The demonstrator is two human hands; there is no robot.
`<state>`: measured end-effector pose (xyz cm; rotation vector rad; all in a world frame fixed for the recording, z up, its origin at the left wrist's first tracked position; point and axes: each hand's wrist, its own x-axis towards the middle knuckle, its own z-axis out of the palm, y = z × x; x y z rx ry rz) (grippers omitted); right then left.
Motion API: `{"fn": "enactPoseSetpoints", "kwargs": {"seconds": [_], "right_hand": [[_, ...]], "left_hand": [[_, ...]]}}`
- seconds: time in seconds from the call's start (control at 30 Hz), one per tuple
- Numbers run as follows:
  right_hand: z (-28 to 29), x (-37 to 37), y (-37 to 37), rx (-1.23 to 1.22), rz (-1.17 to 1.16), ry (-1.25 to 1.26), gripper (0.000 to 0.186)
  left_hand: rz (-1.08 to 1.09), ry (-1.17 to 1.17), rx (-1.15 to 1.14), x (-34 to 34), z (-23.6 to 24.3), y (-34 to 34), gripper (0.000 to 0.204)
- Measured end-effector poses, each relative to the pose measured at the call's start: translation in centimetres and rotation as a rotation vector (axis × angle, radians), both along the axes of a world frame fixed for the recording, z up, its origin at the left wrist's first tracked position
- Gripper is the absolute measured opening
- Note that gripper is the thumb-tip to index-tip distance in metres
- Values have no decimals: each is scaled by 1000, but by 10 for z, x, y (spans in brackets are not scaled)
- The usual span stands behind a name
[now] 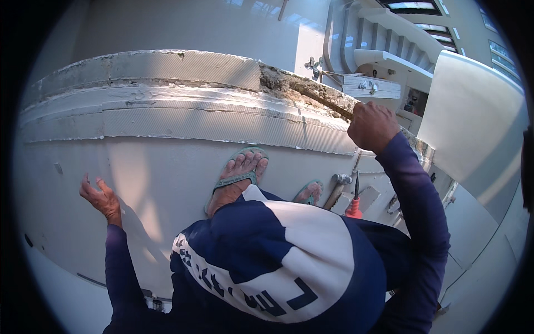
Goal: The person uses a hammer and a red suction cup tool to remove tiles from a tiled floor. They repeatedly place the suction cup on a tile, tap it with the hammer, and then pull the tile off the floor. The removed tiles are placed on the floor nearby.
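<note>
My right hand (374, 125) is closed in a fist at the right part of the ledge (183, 69). It grips the end of a long, thin, dark rod (332, 107) that lies along the rough, broken strip of the ledge top. I cannot make out the rod's exact kind. Pale slabs with ribbed faces (222, 125) line the ledge, and crumbly mortar (283, 83) shows where the upper one ends. Off to the left, my left hand (103, 197) hangs over the pale floor with its fingers apart, holding nothing.
By my sandalled feet (239, 175) lie a hammer (337, 189), a pointed tool with an orange-red handle (354, 207) and broken slab pieces (370, 195). Beyond the ledge are a lower floor, a staircase (384, 39) and a white box-like stand (370, 86). A curved white panel (473, 106) rises at right.
</note>
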<state>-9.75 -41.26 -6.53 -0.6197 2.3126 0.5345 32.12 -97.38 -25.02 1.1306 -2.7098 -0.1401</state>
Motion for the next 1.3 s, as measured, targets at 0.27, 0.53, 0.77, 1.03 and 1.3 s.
{"fn": "enactPoseSetpoints", "kwargs": {"seconds": [0.27,0.53,0.77,1.03,1.3], "right_hand": [[-18,-5,-32,223,16,-133,34],[-18,3,-64,285,50,-143,39],[-20,14,-70,305,78,-96,41],[-19,15,-73,314,35,-150,38],[-19,18,-69,281,29,-156,35]], "left_hand": [[45,-99,-22,55,-30,8,55],[54,-36,2,58,-29,7,58],[50,-56,-3,52,-23,10,57],[47,-34,-11,58,-28,7,58],[39,-50,1,54,-23,8,56]]}}
